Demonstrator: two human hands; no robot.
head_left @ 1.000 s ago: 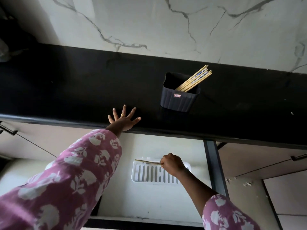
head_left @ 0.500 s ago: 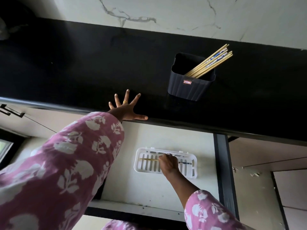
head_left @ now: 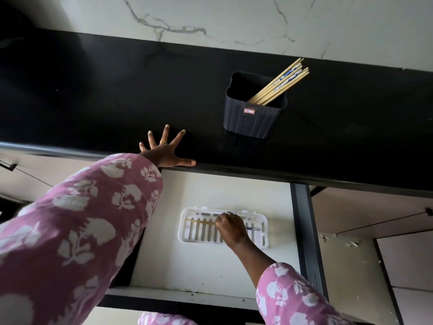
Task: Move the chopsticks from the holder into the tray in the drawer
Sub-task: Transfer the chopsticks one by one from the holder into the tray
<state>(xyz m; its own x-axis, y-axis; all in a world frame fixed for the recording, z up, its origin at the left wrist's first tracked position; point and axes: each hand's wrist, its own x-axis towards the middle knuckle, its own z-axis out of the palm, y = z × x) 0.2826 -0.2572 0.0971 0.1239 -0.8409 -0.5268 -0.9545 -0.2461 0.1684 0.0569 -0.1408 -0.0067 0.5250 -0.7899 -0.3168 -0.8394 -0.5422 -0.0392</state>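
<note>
Both hands are in view, each coming out of a pink sleeve (head_left: 77, 219) printed with white flowers. Smooth, glossy black stone forms the countertop (head_left: 93, 102), and behind it rises a pale marble wall (head_left: 234, 19) with grey veins. On the countertop stands the holder (head_left: 248, 123), a dark ribbed plastic tub, roughly square, with a small red label on its front. A bundle of slim wooden chopsticks (head_left: 278, 83), some with blue-and-white patterned ends, leans out over its far right corner.

Below the counter edge the drawer (head_left: 210, 266) stands open, its floor a plain pale board. The tray (head_left: 184, 231), white slotted plastic with rounded corners, lies flat in it. One chopstick (head_left: 199, 222) lies lengthwise across the slots, its patterned end showing to the right of the wrist.

The left hand (head_left: 167, 153) rests flat on the counter's front edge, fingers fanned wide, a ring (head_left: 163, 141) on one finger. The right hand (head_left: 230, 229) reaches down into the tray, fingers curled onto the middle of that chopstick.
</note>
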